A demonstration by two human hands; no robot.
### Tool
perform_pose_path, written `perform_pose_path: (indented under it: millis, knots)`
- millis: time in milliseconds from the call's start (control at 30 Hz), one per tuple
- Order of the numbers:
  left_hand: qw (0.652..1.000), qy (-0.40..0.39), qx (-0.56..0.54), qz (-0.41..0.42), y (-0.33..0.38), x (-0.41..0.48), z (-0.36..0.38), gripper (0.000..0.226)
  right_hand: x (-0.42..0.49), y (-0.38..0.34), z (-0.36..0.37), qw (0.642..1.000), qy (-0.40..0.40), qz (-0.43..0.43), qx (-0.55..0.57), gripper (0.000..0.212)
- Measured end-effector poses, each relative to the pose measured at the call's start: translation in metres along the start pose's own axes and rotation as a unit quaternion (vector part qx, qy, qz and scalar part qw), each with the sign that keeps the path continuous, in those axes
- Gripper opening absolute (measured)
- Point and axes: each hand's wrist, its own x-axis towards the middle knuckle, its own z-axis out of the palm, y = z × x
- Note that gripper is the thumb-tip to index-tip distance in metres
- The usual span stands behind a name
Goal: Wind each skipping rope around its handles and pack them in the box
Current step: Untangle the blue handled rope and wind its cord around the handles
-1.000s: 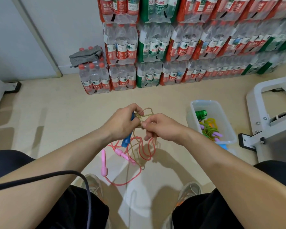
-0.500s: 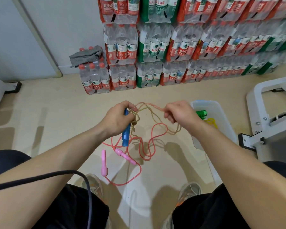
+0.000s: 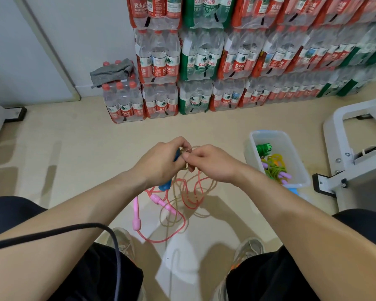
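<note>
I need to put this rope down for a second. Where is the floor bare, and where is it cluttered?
Bare floor lies left of the left hand, up to the bottle packs, and between the right hand and those packs. Crowded: the pink rope sprawls below both hands, between the shoes; the box holds wound ropes.

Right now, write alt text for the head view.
A person's left hand grips a blue handle while the right hand pinches the tan rope looped beside it. A pink rope lies on the floor below; a clear box at right holds other ropes.
</note>
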Motion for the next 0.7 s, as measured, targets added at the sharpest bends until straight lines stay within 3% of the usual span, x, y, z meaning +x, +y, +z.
perform_pose_path:
  millis: [67,167,333,433,500,600,700]
  knots:
    - [1.0,0.008,-0.008,-0.024,-0.002,0.002,-0.002,0.018,0.004,0.002,-0.004,0.995,0.058,-0.007,0.079,0.043]
    - [0.997,0.03,-0.04,-0.053,-0.008,0.005,-0.006,0.021,0.007,0.006,-0.019,0.947,0.147,0.031,0.283,0.041]
    - [0.983,0.069,-0.154,-0.074,-0.01,0.008,-0.009,0.019,0.004,0.01,-0.033,0.877,0.168,0.041,0.448,0.036]
    - [0.97,0.08,-0.211,-0.094,-0.008,0.007,-0.012,0.019,0.003,0.015,-0.034,0.926,0.135,0.06,0.347,0.036]
    - [0.976,0.078,-0.185,-0.087,-0.006,0.006,-0.014,0.018,0.001,0.016,-0.032,0.954,0.045,0.098,0.28,0.04]
    - [0.994,0.054,-0.081,-0.049,-0.004,0.004,-0.014,0.021,-0.004,0.011,-0.023,0.954,-0.09,0.141,0.249,0.048]
    - [0.999,0.026,-0.011,-0.013,0.001,0.001,-0.008,0.02,-0.005,0.003,-0.009,0.97,-0.112,0.115,0.182,0.049]
